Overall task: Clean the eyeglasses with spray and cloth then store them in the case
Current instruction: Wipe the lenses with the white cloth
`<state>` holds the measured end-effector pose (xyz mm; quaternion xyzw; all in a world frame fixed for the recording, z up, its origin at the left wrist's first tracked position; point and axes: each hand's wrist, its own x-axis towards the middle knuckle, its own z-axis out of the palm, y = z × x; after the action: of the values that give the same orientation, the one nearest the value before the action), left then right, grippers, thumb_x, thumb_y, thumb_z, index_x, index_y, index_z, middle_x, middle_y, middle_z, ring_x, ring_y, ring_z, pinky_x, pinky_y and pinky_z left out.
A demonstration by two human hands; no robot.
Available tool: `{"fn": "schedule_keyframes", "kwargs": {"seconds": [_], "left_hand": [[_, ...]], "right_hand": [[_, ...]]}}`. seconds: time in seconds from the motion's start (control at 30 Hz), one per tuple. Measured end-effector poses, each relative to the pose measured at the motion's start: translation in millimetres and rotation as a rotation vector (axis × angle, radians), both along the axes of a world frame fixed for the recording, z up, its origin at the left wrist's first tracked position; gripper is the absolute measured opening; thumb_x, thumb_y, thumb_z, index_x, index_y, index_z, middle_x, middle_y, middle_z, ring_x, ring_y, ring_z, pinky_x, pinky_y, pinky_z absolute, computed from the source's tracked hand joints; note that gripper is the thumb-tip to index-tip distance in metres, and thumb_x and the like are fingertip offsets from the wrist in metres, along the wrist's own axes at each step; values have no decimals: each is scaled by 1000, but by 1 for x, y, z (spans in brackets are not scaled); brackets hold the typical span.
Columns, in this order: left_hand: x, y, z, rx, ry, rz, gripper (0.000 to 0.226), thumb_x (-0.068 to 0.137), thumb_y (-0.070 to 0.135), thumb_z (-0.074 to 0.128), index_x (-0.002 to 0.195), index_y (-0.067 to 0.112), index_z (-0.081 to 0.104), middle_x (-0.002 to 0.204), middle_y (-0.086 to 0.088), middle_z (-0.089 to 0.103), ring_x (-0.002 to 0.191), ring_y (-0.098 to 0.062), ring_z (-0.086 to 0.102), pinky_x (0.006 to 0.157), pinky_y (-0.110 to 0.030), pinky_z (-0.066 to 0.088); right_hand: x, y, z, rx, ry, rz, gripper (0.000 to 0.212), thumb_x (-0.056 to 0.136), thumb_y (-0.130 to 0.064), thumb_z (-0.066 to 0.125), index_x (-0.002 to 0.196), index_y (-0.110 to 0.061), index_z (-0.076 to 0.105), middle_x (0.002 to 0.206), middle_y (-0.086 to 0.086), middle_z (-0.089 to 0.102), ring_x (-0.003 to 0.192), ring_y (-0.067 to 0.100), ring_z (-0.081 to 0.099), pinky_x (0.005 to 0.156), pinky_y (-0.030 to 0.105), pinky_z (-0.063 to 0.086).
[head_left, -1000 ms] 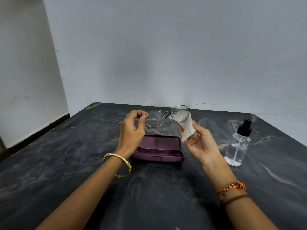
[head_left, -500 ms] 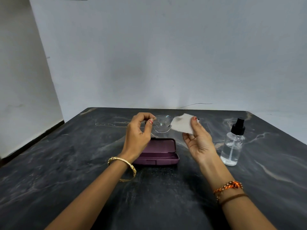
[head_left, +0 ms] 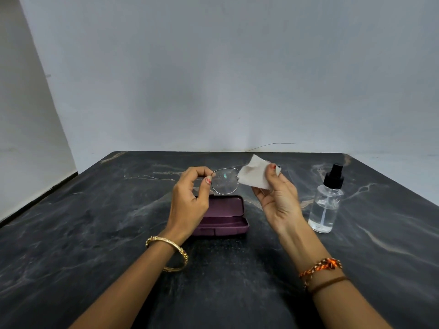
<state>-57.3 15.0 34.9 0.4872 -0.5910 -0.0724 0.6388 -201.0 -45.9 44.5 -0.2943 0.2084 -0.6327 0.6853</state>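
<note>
My left hand [head_left: 190, 200] pinches the thin metal-framed eyeglasses [head_left: 224, 181] at the outer edge of one lens, holding them above the table. That lens shows droplets and a small green glint. My right hand [head_left: 278, 198] holds a white cloth [head_left: 255, 174] folded over the other lens, which is hidden under it. A closed purple glasses case [head_left: 225, 217] lies on the table just below and behind my left hand. A clear spray bottle [head_left: 326, 205] with a black nozzle stands upright to the right of my right hand.
The dark marbled table [head_left: 95, 233] reaches a grey wall at the back. Its left edge runs along a white wall and a dark floor strip. A thin wire [head_left: 273, 145] lies along the far edge.
The glasses have turned and dropped a little. The cloth has moved from hanging in my right hand to cover the right lens. The camera view has shifted slightly.
</note>
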Motion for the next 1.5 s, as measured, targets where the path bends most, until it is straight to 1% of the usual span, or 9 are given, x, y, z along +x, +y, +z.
{"fn": "schedule_keyframes", "kwargs": {"seconds": [0.17,0.3,0.57,0.73,0.9,1.07,1.23,1.4,1.5], "left_hand": [[-3,2,-1,-6,-53,2,18,85,1,50,85,19,54,86,7,57,92,-10,54,78,-8,43],[-5,4,-3,-12,-87,-2,16,85,3,50,85,18,54,87,4,57,91,-8,54,79,-7,42],[2,2,1,48,-23,-13,16,87,5,49,85,20,54,88,5,57,90,-5,54,72,-5,42],[-1,3,1,79,-52,-54,23,86,6,51,81,28,52,94,-3,60,97,-13,56,80,-8,42],[-3,5,0,83,-62,-74,27,86,6,51,80,32,52,91,4,59,100,-14,56,86,-13,43],[0,5,2,56,3,-84,27,86,5,50,82,32,55,90,6,60,94,-10,57,81,-10,44],[5,4,4,91,31,-89,25,87,6,50,83,30,55,91,9,60,97,-13,57,89,-28,45],[0,6,3,117,-17,-98,23,86,8,51,81,30,54,96,-2,61,100,-14,56,86,-16,44],[-4,8,2,102,-100,-84,21,84,5,53,81,25,55,90,10,58,98,-11,55,83,-17,44]], "right_hand": [[-1,2,2,13,-18,-54,10,86,-19,55,81,-13,60,64,-2,70,57,7,66,52,18,55],[-6,0,3,-32,8,-13,6,82,-7,58,80,-12,62,62,-6,71,63,6,67,56,20,56],[-24,-8,5,-79,343,22,7,83,-14,59,78,-12,64,61,-6,72,62,6,67,53,19,54],[-19,-5,5,115,103,12,8,84,-19,59,80,-12,57,79,4,65,73,17,62,49,21,55],[-10,3,8,147,-187,43,6,84,-13,58,80,-9,56,55,2,70,56,13,68,49,22,56],[-9,1,8,-6,18,45,9,84,-5,55,79,-10,61,60,-4,71,67,9,65,54,21,56],[-21,-4,9,-108,315,30,9,84,-13,57,79,-13,63,64,-7,71,68,7,65,55,18,54],[-20,-4,8,75,179,-24,9,85,-21,58,82,-13,56,83,4,62,75,17,60,61,27,51],[-14,-1,7,112,100,-43,13,84,-26,58,82,-14,56,82,6,63,68,17,62,58,26,50]]}}
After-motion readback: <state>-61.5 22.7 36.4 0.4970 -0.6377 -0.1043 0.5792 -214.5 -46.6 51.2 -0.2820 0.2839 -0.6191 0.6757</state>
